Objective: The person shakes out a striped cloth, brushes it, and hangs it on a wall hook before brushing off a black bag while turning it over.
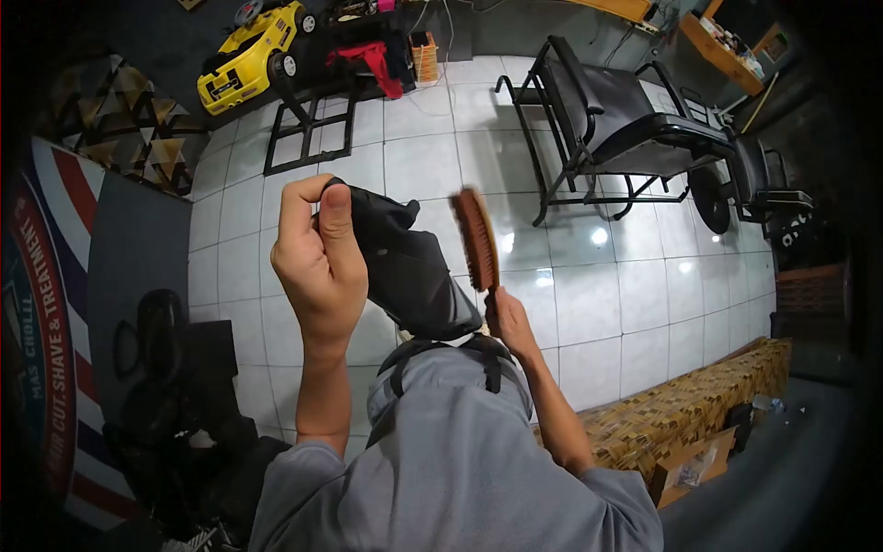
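Note:
My left hand [322, 248] is raised in front of me, its thumb and fingers pinched on the edge of a black cloth [400, 262]. The cloth hangs down and to the right from that grip, toward my waist; its full shape is folded out of sight. To the right of it, my right hand [511, 322] is closed around the handle of a brown brush [478, 239]. The brush stands upright with its bristles facing the cloth, apart from it, and its tip is slightly blurred.
Black barber chairs [616, 110] stand ahead on the right, over white floor tiles [589, 267]. A yellow toy car [248, 60] and a black metal frame [308, 138] are ahead on the left. A patterned bench [662, 396] and a cardboard box [694, 469] lie close on my right.

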`<move>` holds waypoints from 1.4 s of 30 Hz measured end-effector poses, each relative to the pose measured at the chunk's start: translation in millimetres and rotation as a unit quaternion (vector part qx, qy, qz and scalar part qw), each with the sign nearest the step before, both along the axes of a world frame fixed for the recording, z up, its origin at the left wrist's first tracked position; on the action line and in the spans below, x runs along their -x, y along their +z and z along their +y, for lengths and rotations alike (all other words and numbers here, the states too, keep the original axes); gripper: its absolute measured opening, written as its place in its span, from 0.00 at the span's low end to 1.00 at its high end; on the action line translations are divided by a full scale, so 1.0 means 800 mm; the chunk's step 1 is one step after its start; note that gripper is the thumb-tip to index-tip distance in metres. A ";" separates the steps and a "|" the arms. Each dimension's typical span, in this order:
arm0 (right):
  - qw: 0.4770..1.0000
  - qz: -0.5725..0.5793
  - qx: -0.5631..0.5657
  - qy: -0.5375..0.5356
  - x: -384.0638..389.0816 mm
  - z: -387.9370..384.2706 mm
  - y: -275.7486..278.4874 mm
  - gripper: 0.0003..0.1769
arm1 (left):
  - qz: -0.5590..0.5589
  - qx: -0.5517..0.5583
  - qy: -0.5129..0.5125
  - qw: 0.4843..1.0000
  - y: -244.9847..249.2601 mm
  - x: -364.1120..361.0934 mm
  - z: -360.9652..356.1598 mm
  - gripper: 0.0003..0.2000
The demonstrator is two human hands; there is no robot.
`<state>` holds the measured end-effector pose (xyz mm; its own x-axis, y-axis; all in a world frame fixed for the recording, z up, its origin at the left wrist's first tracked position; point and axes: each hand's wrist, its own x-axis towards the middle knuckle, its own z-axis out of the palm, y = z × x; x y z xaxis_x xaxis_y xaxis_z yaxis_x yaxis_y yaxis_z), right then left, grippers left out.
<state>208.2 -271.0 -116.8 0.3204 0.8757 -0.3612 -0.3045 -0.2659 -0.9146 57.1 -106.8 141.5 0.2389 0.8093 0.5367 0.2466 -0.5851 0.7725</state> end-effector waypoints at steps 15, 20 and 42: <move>0.774 -0.404 0.313 0.374 -0.065 -0.056 -0.219 0.34 | -0.021 -0.072 0.018 0.997 0.014 0.024 0.004 0.11; 0.782 -0.418 0.341 0.312 -0.033 -0.093 -0.213 0.31 | 0.110 0.036 0.018 0.993 0.011 0.026 -0.002 0.10; 0.781 -0.449 0.358 0.246 -0.041 -0.063 -0.232 0.30 | -0.005 0.150 -0.036 0.988 -0.002 0.020 0.008 0.10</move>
